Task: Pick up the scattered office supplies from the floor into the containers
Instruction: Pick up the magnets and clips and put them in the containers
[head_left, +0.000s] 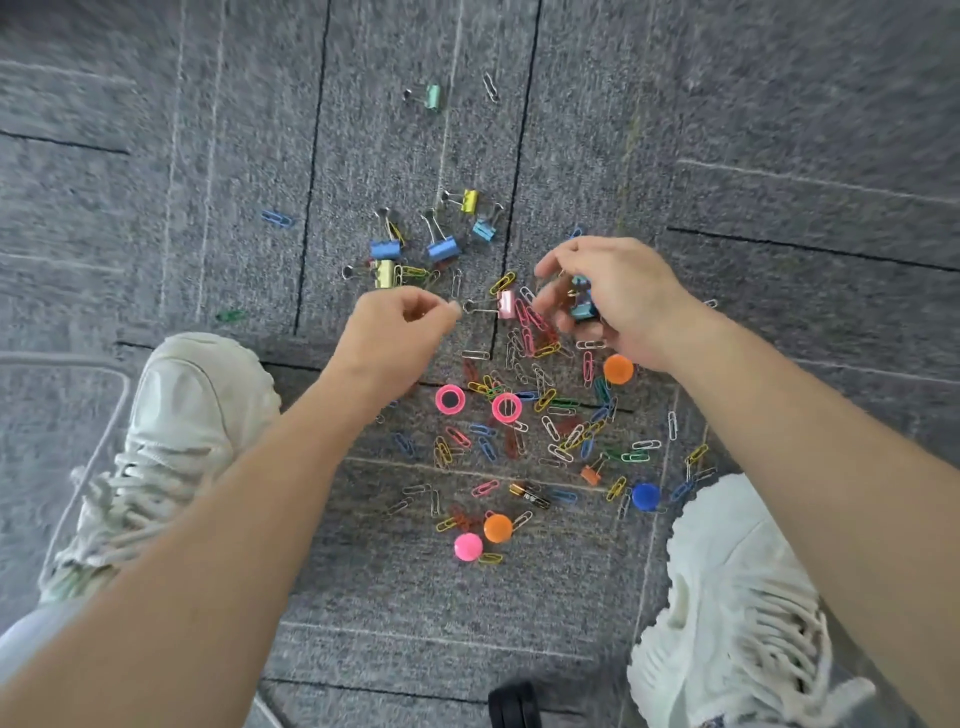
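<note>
Coloured paper clips (545, 415), binder clips and round magnets lie scattered on grey carpet. My right hand (618, 299) hovers over the pile, fingers curled around blue binder clips (583, 299). My left hand (400, 332) is closed, its fingertips pinched at the wire handle of a pink binder clip (505, 304) lying on the floor. Two blue binder clips (385, 249) (443, 248) and gold ones (384, 273) (469, 200) lie beyond my hands. Pink ring magnets (450, 399), orange magnets (618, 369) and a blue magnet (645, 496) sit nearer to me. No container shows.
My two pale sneakers (176, 441) (737, 613) flank the pile on the carpet (208, 182). A green binder clip (431, 97) and stray paper clips (277, 218) lie farther out. A dark object (514, 704) pokes in at the bottom edge.
</note>
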